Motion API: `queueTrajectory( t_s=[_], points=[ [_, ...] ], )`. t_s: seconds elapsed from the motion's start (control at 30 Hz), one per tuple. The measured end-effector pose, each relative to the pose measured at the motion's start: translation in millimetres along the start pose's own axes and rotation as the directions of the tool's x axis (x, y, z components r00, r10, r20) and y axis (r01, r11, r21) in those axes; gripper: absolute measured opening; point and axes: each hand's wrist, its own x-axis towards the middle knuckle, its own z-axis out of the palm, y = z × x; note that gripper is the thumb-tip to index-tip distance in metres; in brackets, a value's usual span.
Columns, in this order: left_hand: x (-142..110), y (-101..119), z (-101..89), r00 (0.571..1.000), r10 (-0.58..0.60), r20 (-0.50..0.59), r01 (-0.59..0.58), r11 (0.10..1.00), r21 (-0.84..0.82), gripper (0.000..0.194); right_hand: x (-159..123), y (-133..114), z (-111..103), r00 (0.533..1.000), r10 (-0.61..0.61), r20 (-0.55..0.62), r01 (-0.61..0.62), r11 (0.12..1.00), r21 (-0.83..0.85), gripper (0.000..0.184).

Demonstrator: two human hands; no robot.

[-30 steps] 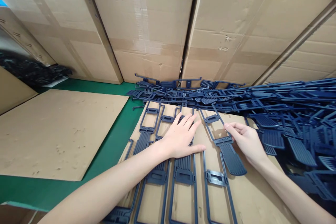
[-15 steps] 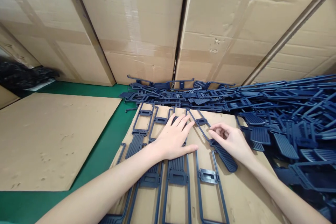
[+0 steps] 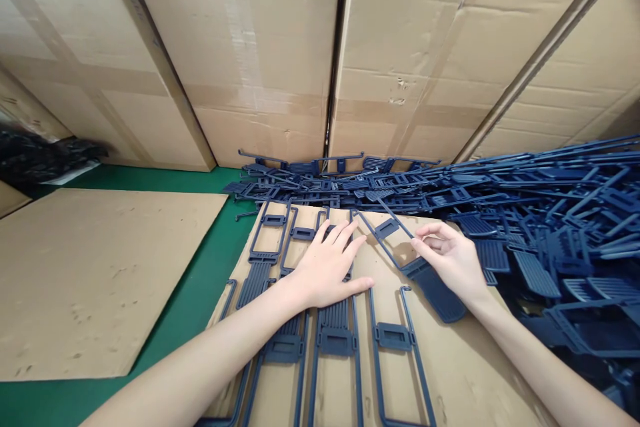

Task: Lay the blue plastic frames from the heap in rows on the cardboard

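Observation:
My left hand (image 3: 332, 265) lies palm down with its fingers spread, resting over the dark blue plastic frames set out on the cardboard sheet (image 3: 457, 373). Between the thumb and fingers of my right hand (image 3: 447, 260) is the side rod of another dark blue plastic frame (image 3: 434, 290), which slants across the sheet with its broad paddle end towards me. Just below it lies a frame with a slotted crosspiece (image 3: 393, 335). More frames, one with a slotted plate (image 3: 336, 340), lie side by side under and around my left hand and forearm, which partly hide them.
A large heap of the same blue frames (image 3: 540, 213) spreads along the back and right. Tall cardboard boxes (image 3: 280, 60) stand behind it. A second cardboard sheet (image 3: 110, 267) lies at left on the green surface (image 3: 200, 260). Black plastic (image 3: 45, 157) sits at far left.
My right hand has shifted slightly right and turned the frame it holds, so its paddle now shows a broader, smoother face. My left hand has stayed almost in place.

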Motion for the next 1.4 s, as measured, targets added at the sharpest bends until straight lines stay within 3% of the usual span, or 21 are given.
queueTrajectory(
  t_s=[0.13,0.3,0.53,0.63,0.87,1.03,1.23,1.4],
  points=[
    [-1.1,-0.6,1.8,1.0,0.007,-0.028,-0.007,1.0,-0.009,0.076,-1.9,-13.6,1.0,0.995,0.095,0.029,-0.1,0.97,0.223,0.068],
    [-0.1,-0.6,1.2,1.0,0.004,-0.017,-0.004,1.0,-0.018,0.076,-6.3,-18.4,7.7,0.965,0.185,0.184,-0.228,0.941,0.25,0.074],
    [-0.1,-0.6,2.6,1.0,-0.002,-0.017,0.002,1.0,-0.008,0.077,-12.3,-14.6,16.1,0.97,0.098,0.221,-0.137,0.976,0.167,0.068],
    [-0.4,-0.2,2.2,1.0,0.0,-0.007,0.0,1.0,0.008,0.078,-13.0,-12.8,18.4,0.946,0.088,0.313,-0.152,0.971,0.184,0.068],
    [0.8,-0.3,0.6,1.0,-0.001,-0.007,0.001,1.0,0.014,0.077,-11.6,-3.3,15.7,0.944,-0.082,0.32,0.103,0.993,-0.05,0.052],
    [1.2,0.2,1.8,1.0,-0.001,-0.002,0.002,1.0,0.017,0.079,-13.8,-2.5,14.0,0.938,-0.178,0.296,0.258,0.931,-0.258,0.04],
    [0.4,1.4,1.5,1.0,-0.005,0.011,0.005,1.0,0.018,0.078,-16.2,-8.5,14.9,0.846,-0.413,0.337,0.521,0.773,-0.362,0.022],
    [1.1,0.6,1.2,1.0,-0.001,0.008,0.001,1.0,0.018,0.079,-16.5,-11.5,13.0,0.826,-0.419,0.376,0.543,0.769,-0.337,0.018]
  ],
)
